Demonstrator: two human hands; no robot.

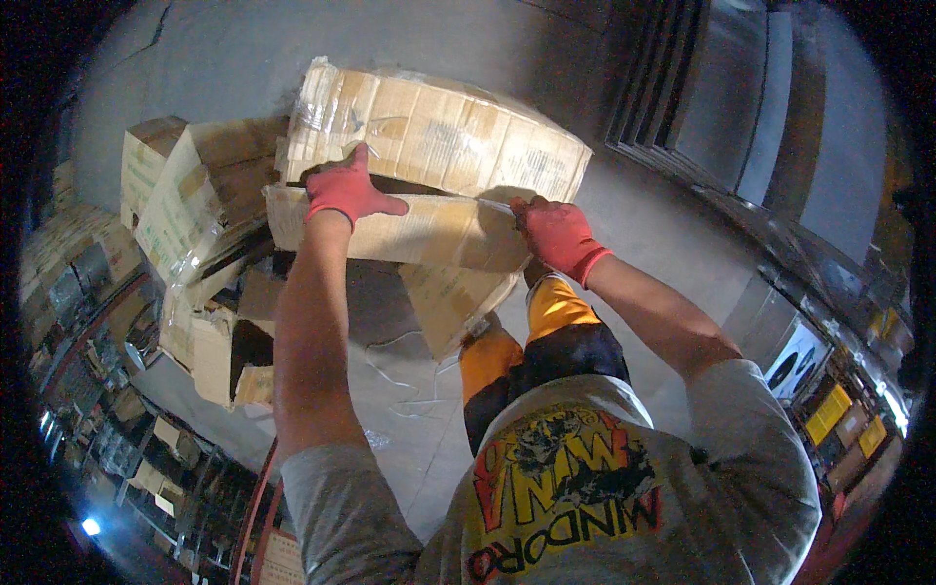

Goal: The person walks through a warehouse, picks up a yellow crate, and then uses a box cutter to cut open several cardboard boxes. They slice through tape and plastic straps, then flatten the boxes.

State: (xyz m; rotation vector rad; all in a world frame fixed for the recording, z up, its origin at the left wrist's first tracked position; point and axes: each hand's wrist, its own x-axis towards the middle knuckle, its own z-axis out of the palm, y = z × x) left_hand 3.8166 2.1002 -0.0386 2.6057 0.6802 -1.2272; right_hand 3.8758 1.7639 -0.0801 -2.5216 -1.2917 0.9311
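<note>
A worn cardboard box [439, 132] with clear tape on it lies in front of me. Along its near side a long flap [429, 230] stands out, with a dark gap between flap and box. My left hand [343, 187], in a red glove, grips the box's near left edge at the gap, its thumb stretched over the flap. At the right end of the gap, my right hand [561, 234], also red-gloved, is closed on the flap's edge; its fingertips are partly hidden. Another cardboard piece [453, 302] hangs below, near my legs.
Opened, crumpled cardboard boxes [210, 195] stand at the left, touching the box's left side. White strapping [405, 375] lies loose on the grey floor. Stacked dark panels [721, 107] stand at the far right. Shelving with cartons [127, 458] runs along the lower left.
</note>
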